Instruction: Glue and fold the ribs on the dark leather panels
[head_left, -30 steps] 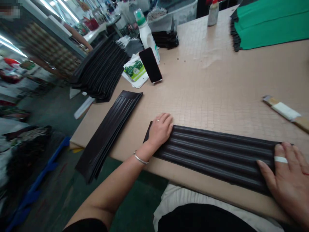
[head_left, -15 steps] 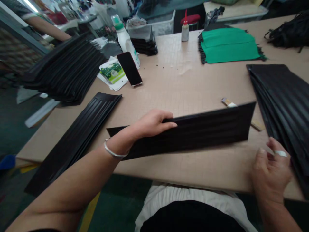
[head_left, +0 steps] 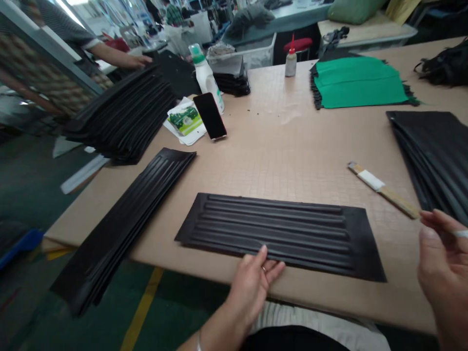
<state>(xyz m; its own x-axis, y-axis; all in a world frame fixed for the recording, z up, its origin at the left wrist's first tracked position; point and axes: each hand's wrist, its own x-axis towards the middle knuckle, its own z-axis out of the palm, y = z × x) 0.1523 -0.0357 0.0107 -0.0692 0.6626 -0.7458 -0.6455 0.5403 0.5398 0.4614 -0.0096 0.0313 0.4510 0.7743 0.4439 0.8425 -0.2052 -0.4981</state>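
A black ribbed panel lies nearly flat on the table before me, its long near edge towards my body. My left hand pinches that near edge, thumb on top and fingers at the underside. To the right, my right hand has thumb and fingers apart, with nothing visible between them. Its fingertips are at the end of a wooden stick with a white band, which looks like a flat brush. Whether they touch it I cannot tell.
Black panel stacks lie left and right. A larger pile is at the far left beside another person's hand. A phone, a white bottle, a red-tipped bottle and green fabric stand farther back.
The panel has gone from raised on edge to lying down with its ribs up. My left hand has shifted from its upper edge to its near edge. My right hand is closer to the stick.
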